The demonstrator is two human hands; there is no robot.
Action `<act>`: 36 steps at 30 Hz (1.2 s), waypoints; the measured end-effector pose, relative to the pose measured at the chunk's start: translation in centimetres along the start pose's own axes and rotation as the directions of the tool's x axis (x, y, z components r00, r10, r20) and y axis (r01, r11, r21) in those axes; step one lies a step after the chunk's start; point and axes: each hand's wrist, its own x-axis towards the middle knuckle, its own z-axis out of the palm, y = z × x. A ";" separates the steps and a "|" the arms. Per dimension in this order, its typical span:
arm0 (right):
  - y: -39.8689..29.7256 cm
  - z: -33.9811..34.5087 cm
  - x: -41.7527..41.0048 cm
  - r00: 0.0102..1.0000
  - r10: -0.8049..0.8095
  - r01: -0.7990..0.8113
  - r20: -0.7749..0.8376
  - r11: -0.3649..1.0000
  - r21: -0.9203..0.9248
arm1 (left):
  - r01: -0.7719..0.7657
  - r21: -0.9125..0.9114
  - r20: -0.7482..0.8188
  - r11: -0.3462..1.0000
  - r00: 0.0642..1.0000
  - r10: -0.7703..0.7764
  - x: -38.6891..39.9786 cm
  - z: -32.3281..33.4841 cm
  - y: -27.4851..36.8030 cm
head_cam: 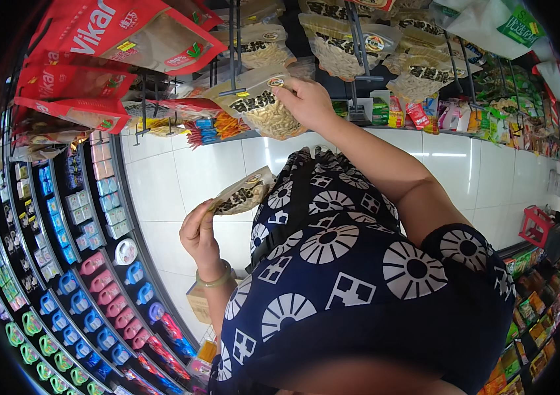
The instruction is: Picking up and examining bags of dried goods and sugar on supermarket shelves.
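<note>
Low on the left, my left hand (202, 232) pinches the end of a clear plastic snack bag (241, 192) with dark printing, held tilted above the floor. My right hand (309, 101) is raised at the rack and grips the upper right edge of a similar bag (265, 106) full of pale seeds or nuts. That bag lies at the tip of a metal display hook (232, 89); whether it hangs on the hook cannot be told. Further bags of the same kind (344, 49) hang on hooks to the right.
Large red bags (146, 34) hang at the upper left. Shelves with blue detergent bottles (80, 301) and pink ones (107, 291) curve down the left side. A cardboard box (198, 302) stands on the tiled floor. A red crate-like object (535, 226) and shelves of packaged goods are at right.
</note>
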 end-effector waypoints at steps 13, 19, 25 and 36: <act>-0.3 0.4 1.2 0.997 0.008 -0.012 -0.080 0.998 -0.054 | 0.053 -0.010 -0.003 0.999 0.999 -0.053 0.1 0.1 -0.4; 0.6 0.7 4.8 0.983 -0.006 -0.024 -0.185 0.987 -0.157 | 0.057 0.017 0.031 0.998 0.998 -0.058 0.0 0.5 -0.3; 1.2 1.2 7.4 0.961 0.025 -0.064 -0.276 0.989 -0.133 | 0.055 0.015 0.028 0.998 0.998 -0.056 0.2 0.6 -0.4; 1.7 1.8 8.6 0.970 0.121 -0.117 -0.210 0.993 0.033 | 0.061 -0.015 0.007 0.998 0.998 -0.061 0.1 0.7 -0.5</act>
